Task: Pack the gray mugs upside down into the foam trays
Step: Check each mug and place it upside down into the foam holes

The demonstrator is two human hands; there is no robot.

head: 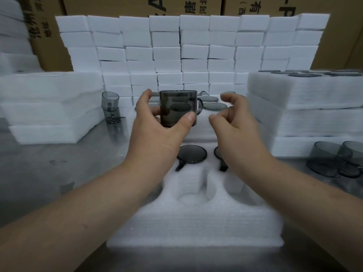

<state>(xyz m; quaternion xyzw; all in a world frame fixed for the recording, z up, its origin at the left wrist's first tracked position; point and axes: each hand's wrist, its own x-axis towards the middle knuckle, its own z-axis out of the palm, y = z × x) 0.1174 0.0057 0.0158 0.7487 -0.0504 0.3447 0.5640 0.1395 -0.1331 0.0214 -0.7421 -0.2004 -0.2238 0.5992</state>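
At the far left, 2 stacked mugs (111, 107) stand on the tabletop (59, 173), leaning a little. They are well apart from both arms, so I judge them at little risk.

The left hand (155, 130) holds the gray mug (176, 107) in the air above the far part of the foam tray (196, 228). Its grip is closed round the barrel, thumb on the near wall and fingers on the far side. The wall looks smooth and only 1 hand carries it, so a slip is the main hazard. The mug would then drop onto the 2 seated mugs (191, 154) just below, whose bases show in the foam.

The 2 empty pockets (193, 195) lie nearer the person. Each pocket seems to have a slot for a handle. A mug lowered with its handle off that slot would ride on the foam and sit crooked.

The right hand (235, 124) hovers just beside the mug's handle, its grip holding nothing, fingers loosely curled. A careless reach could knock the handle and twist the mug in the left grip. At the far right, loose mugs (332, 159) sit near the right forearm, and a wide swing could sweep them.

The mug's long axis stands close to vertical. Its handle points right, toward the right hand, while the seated mugs' handles point toward the person, so I judge a turn is needed. The rounded, closed end seems to be on top, mouth down, though the dark tint makes this uncertain
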